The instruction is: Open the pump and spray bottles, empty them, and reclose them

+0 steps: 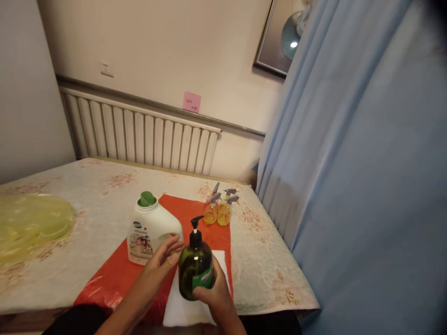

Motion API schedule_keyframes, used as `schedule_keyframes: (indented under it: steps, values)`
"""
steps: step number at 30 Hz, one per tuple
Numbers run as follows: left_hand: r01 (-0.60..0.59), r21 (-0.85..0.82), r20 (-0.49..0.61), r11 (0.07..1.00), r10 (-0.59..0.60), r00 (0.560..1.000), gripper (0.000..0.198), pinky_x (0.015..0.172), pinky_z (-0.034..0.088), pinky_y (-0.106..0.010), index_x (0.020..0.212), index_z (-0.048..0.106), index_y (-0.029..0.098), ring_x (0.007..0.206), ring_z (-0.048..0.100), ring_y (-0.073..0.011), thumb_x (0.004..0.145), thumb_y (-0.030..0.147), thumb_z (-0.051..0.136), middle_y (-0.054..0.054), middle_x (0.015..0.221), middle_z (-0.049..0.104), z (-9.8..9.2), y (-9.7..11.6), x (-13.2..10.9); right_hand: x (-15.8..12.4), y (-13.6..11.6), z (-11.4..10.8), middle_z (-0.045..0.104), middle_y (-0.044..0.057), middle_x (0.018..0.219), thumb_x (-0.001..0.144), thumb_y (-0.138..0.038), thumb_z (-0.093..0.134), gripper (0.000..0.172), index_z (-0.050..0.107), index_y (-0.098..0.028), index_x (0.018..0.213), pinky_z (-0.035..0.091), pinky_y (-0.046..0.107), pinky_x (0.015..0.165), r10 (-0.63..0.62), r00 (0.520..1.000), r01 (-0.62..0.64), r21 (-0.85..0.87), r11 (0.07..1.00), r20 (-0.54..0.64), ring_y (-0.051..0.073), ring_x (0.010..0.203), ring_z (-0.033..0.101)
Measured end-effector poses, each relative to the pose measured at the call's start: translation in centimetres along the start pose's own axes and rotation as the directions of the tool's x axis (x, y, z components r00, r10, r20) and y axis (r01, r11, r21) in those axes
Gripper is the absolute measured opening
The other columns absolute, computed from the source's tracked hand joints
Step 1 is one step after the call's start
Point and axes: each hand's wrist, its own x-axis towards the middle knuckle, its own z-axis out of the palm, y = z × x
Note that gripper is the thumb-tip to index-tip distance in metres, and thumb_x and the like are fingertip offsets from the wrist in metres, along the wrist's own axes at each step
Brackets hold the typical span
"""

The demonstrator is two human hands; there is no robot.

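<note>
A dark green pump bottle [195, 267] with a black pump top and a green label is gripped by my right hand [218, 295], over a white cloth [178, 304]. To its left, my left hand [167, 253] has its fingers stretched out, close to the bottle's side; nothing shows in it. Just behind that hand stands a white jug [153, 237] with a green inner spout and a flowered label. Under the cloth and jug lies a red plastic sheet [111, 274].
Several spray bottles [223, 214] with orange-yellow liquid stand at the sheet's far right corner. A transparent yellow plastic item [35, 223] lies at the left on the flowered cover [101, 186]. A radiator [139, 135] runs along the wall; a blue curtain [335, 153] hangs at the right.
</note>
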Motion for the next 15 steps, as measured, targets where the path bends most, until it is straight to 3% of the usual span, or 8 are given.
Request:
schedule_keyframes:
  steps: [4,9,12,15]
  values:
    - [-0.028,-0.012,0.137,1.0,0.03,0.99,0.059,0.11,0.04,-0.044,0.13,0.059,0.019,0.131,0.05,-0.0313,0.081,0.051,0.066,-0.011,0.133,0.064,0.5,3.6,-0.3,-0.5,-0.7,1.2,0.068,0.009,0.123,0.046,-0.047,0.092,0.099,0.053,-0.024,0.134,0.05,0.046,0.096,0.058,0.994,-0.065,0.068,0.996,0.095,0.034,0.113,0.064]
    - [0.019,-0.078,0.304,0.997,0.006,0.953,0.05,0.1,0.047,-0.042,0.127,0.062,0.016,0.116,0.061,-0.0304,0.084,0.042,0.066,-0.012,0.121,0.07,0.4,4.4,-0.3,-0.8,-1.3,1.4,0.069,0.007,0.12,0.044,-0.048,0.092,0.1,0.054,-0.024,0.133,0.05,0.043,0.095,0.097,0.982,-0.109,0.069,0.992,0.161,0.032,0.11,0.065]
    - [0.005,-0.114,0.279,0.993,0.027,0.96,0.045,0.095,0.05,-0.038,0.118,0.066,0.016,0.108,0.065,-0.0288,0.079,0.039,0.071,-0.01,0.109,0.073,0.4,4.0,-0.1,-0.9,-1.6,1.4,0.067,0.008,0.124,0.044,-0.049,0.092,0.102,0.053,-0.024,0.135,0.048,0.043,0.097,0.109,0.979,-0.121,0.059,0.991,0.173,0.032,0.112,0.064]
    - [-0.033,-0.075,0.174,0.997,0.045,0.984,0.044,0.087,0.052,-0.034,0.106,0.067,0.017,0.098,0.067,-0.0259,0.068,0.035,0.079,-0.007,0.099,0.073,0.8,3.7,0.1,-0.9,-1.6,1.5,0.066,0.009,0.126,0.045,-0.05,0.092,0.102,0.053,-0.024,0.135,0.047,0.045,0.098,0.102,0.978,-0.113,0.052,0.992,0.181,0.033,0.115,0.062]
